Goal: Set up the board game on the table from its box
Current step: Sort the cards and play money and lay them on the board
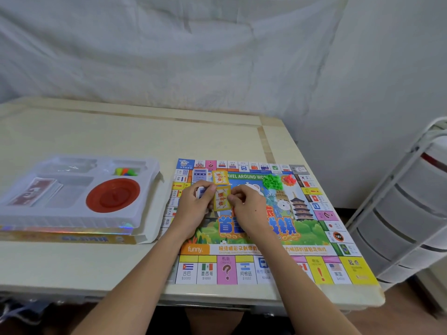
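A person setting up a travel-themed board game works over the game board point(266, 228), which lies flat on the right half of the tabletop point(96, 131). The left hand point(193, 206) curls its fingers point(208, 187) round a small stack of cards point(199, 192), while the right hand point(249, 206) pinches the right edge of a yellow card point(221, 198) with fingers point(238, 196) drawn together. That card sits directly between the two hands, its long axis running away from the person, and both hands touch or nearly touch it; the right hand has the firmer hold, as far as can be judged. Just beyond it, a second yellow card pile point(220, 177) rests on the board's upper centre, in line with the held card, so the likely next placement lies a short reach forward from the fingers. A cluster of green houses point(272, 182) and a few red pieces point(289, 179) sit to the right on the board. To the left, well apart from the hands, the plastic tray point(21, 213) rests on the box point(72, 238), holding a red dish point(113, 195), a deck of paper money point(36, 189) and coloured pawns point(124, 171), suggesting the set-up is only partly done.
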